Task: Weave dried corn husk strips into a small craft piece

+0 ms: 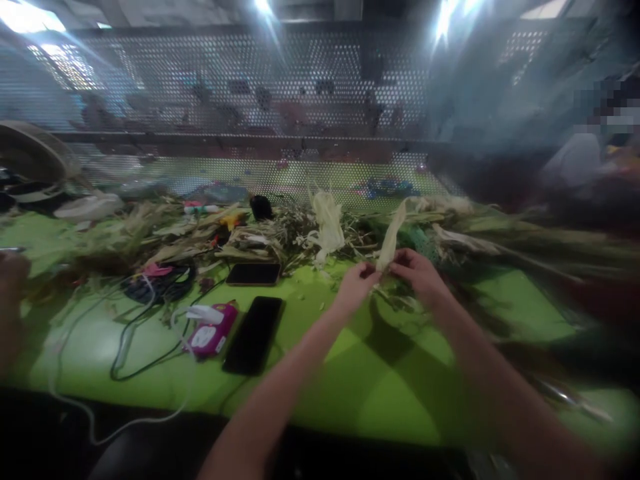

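A pale, upright strip of dried corn husk [391,237] is pinched at its lower end between both hands. My left hand [357,285] grips it from the left, fingertips closed. From the right, my right hand [416,272] closes thumb and fingers on the same strip. Just left and behind stands a bunched pale husk piece [327,223], apart from my hands. Small green-white scraps [400,299] lie on the table below my fingers.
Heaped dried husks [500,233] stretch along the back of the green table [320,400]. Two phones [254,335], a purple wipes pack [213,330] and loose cables [145,367] lie left. Behind rises a perforated metal screen [240,87]. Another person's hand [13,287] is at the left edge.
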The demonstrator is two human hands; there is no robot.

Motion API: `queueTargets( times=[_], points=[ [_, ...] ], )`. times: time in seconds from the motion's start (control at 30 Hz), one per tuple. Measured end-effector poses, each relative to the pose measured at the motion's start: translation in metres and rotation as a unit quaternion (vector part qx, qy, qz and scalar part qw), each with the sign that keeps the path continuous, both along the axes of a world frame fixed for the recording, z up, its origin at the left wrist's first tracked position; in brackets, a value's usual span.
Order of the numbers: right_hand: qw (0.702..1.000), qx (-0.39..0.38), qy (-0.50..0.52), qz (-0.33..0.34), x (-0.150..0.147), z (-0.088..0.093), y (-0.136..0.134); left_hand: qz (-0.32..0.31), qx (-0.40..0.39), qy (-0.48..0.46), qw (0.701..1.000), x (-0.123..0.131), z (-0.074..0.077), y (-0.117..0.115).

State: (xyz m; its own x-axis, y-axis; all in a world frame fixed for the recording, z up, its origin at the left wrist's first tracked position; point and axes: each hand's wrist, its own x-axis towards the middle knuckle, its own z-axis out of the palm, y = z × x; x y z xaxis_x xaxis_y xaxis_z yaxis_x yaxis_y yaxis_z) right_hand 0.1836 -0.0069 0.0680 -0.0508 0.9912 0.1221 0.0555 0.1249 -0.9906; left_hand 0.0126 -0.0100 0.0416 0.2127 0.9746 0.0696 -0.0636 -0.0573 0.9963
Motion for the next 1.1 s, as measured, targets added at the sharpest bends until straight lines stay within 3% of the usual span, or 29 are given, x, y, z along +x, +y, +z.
queueTargets(
  times=[0.23, 0.43, 0.57, 0.7, 0.87, 1.03, 1.1],
  points=[
    [0.999, 0.006, -0.050, 0.002, -0.003, -0.005, 0.001, 0.044, 0.076, 0.051, 0.995, 0.000, -0.004, -0.001],
    [0.998, -0.021, -0.034, -0.057, 0.001, -0.005, 0.001, 0.029, 0.058, 0.097, 0.993, -0.013, -0.014, 0.001],
    [0.999, -0.035, -0.026, -0.022, -0.002, -0.008, 0.000, 0.003, 0.027, 0.022, 0.999, -0.014, -0.009, -0.001],
    [0.996, -0.013, -0.086, 0.030, -0.009, -0.010, -0.003, -0.033, -0.010, -0.030, 0.999, -0.012, -0.012, -0.002],
    [0.987, 0.028, -0.150, 0.042, -0.013, -0.007, -0.005, 0.018, -0.032, -0.080, 0.996, -0.012, -0.019, 0.002],
    [0.970, 0.027, -0.229, 0.074, -0.009, -0.015, -0.002, 0.055, -0.081, -0.149, 0.984, -0.016, -0.008, 0.001],
    [0.955, 0.036, -0.289, 0.053, -0.004, -0.018, -0.001, 0.069, -0.085, -0.161, 0.981, -0.019, -0.005, 0.002]
  ],
)
